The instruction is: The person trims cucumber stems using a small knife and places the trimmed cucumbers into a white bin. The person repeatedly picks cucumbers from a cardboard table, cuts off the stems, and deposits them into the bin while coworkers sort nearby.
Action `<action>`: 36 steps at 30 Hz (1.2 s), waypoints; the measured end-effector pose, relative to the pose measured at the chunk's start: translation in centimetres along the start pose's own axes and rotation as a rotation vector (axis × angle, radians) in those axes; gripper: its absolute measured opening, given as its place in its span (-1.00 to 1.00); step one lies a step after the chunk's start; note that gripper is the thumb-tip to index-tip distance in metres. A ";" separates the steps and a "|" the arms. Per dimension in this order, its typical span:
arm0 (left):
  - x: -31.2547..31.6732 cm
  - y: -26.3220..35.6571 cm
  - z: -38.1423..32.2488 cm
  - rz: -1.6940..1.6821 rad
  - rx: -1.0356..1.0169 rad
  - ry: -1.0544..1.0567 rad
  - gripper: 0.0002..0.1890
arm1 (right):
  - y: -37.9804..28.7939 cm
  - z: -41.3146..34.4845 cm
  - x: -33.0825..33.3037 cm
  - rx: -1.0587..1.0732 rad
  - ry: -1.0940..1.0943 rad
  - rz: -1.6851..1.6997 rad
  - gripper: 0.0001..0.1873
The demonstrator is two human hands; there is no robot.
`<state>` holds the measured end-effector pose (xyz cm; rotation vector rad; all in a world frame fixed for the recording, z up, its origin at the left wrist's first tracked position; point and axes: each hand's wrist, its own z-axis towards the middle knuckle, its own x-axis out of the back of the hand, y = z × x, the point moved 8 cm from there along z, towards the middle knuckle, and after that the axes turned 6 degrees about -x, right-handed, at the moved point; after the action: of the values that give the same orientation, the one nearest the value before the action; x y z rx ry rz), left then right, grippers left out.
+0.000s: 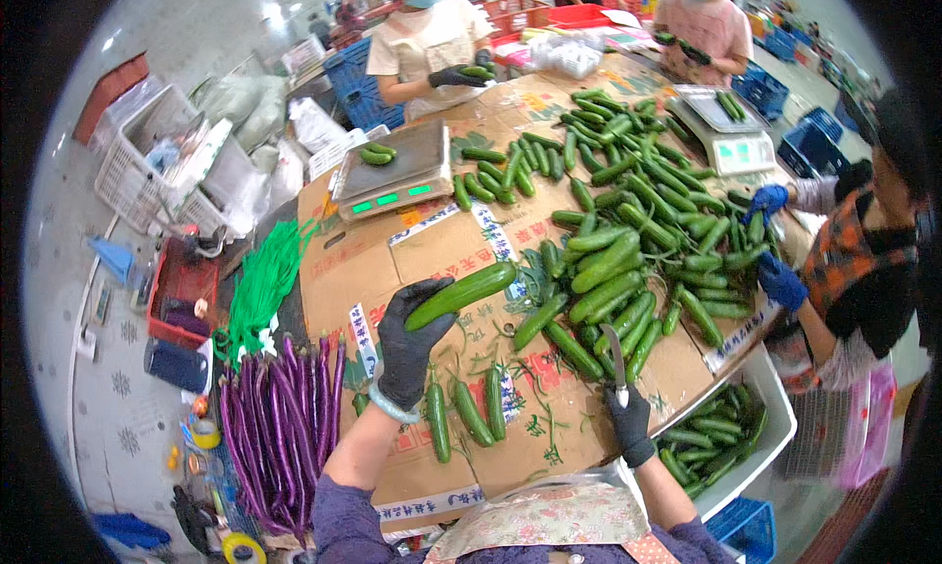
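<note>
My left hand (413, 337), in a black glove, grips one large cucumber (462, 294) above the cardboard-covered table. In a black glove too, my right hand (630, 421) holds a small knife (618, 361) by its handle, the curved blade pointing away from me over the table's near edge. Several cucumbers lie below my left hand, among them one short cucumber (437, 420), with trimmed stem bits around. A large heap of cucumbers (611, 269) spreads from the middle of the table to the right and far side.
Purple eggplants (280, 431) and green net bags (268, 284) lie at left. Two digital scales (397, 168) (725, 126) carry cucumbers. A white bin (780, 424) of cucumbers stands at the right edge. A co-worker's blue-gloved hands (781, 280) touch the heap; two more people stand across the table.
</note>
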<state>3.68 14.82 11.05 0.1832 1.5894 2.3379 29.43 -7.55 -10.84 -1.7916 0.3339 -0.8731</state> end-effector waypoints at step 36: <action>-15.7 -12.5 -14.4 0.184 0.444 -0.678 -0.66 | 16.9 -24.2 33.5 0.069 1.441 1.373 -0.80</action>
<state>16.80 1.29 -4.86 1.1240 1.7177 1.6980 38.79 -51.14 -8.61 -0.2237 2.0457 -0.8745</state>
